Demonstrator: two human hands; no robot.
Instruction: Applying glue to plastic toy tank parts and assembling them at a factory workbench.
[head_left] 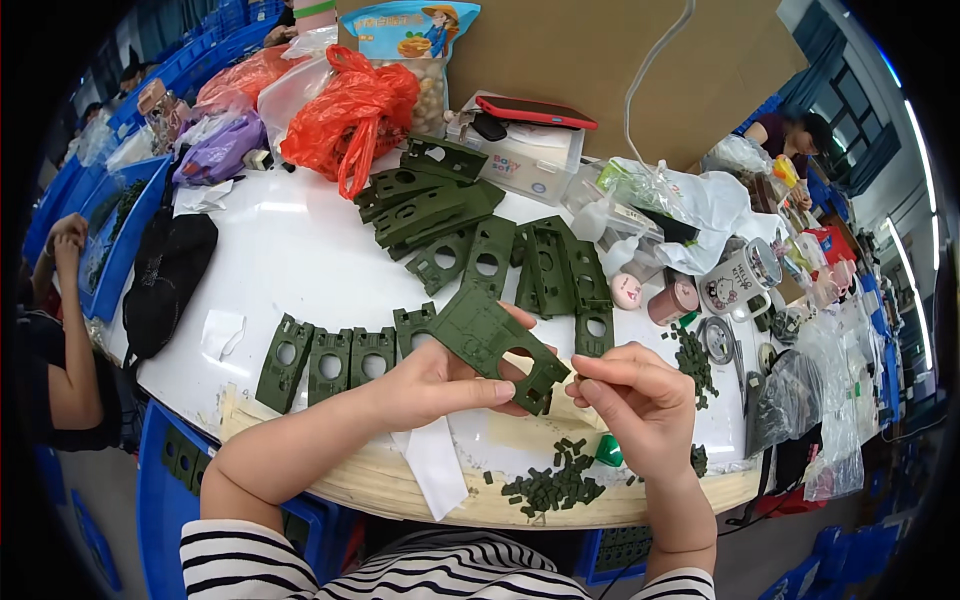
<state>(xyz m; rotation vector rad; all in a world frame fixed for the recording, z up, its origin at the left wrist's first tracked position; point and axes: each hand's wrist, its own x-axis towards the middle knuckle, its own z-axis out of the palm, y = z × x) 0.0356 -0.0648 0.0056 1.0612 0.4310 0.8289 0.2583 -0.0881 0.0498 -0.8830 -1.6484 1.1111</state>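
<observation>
My left hand [440, 385] is closed round a dark green plastic toy tank hull part [478, 325], tilted above the table, with a large round hole near its lower right end. Close beside that end, my right hand [640, 405] pinches thumb and forefinger together; whatever sits between the fingertips is too small to make out. Below the hands lies a heap of tiny dark green plastic pieces [555, 485], next to a small bright green object [609, 450]. Similar hull parts [330, 365] stand in a row to the left, and more hull parts [430, 205] are piled farther back.
A red plastic bag [350, 110] and a clear lidded box [520, 160] stand at the back. To the right are a mug [735, 285], a tape roll [717, 340] and more small pieces [692, 365]. A black cap [170, 280] lies left. Other people sit on both sides.
</observation>
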